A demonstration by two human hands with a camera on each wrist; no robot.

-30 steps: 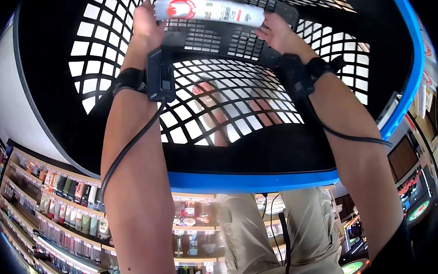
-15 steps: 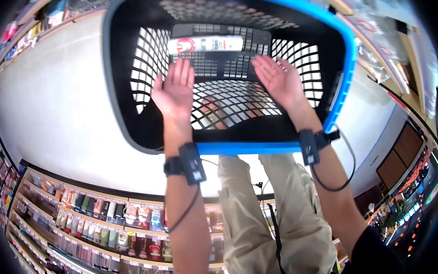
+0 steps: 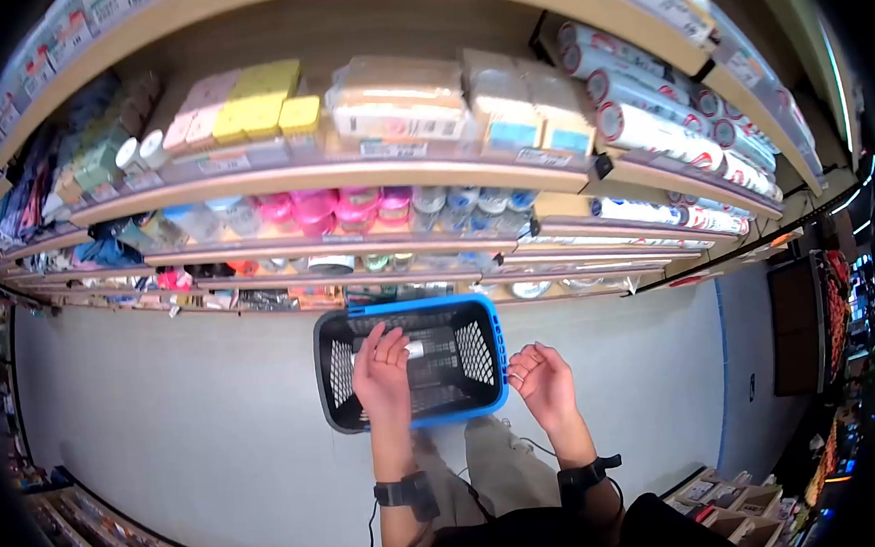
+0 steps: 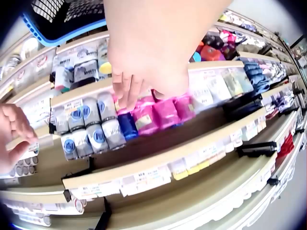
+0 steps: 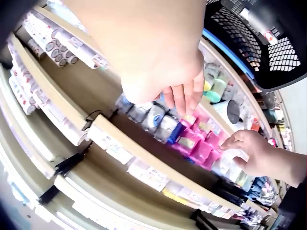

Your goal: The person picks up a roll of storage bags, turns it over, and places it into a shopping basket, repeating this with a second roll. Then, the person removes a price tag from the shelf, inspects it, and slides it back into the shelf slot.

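Observation:
A black shopping basket with a blue rim stands on the floor in front of the person's legs. In it lies a white, wrapped roll-shaped item, partly hidden by the left hand in the head view. My left hand hovers over the basket's left half, fingers loosely bent and nothing held. To the right of the basket's rim is my right hand, its fingers relaxed and holding nothing. Both wrist views show the hands bare, with shelves of goods behind them.
A long shelf unit crosses the far side. It holds white rolls with red rings, yellow boxes and pink packs. More shelving stands at the lower left. Pale floor surrounds the basket.
Both hands held the white roll low in the basket, then let it go there. They have since drawn up out of the basket, and the head view has risen to the shelves.

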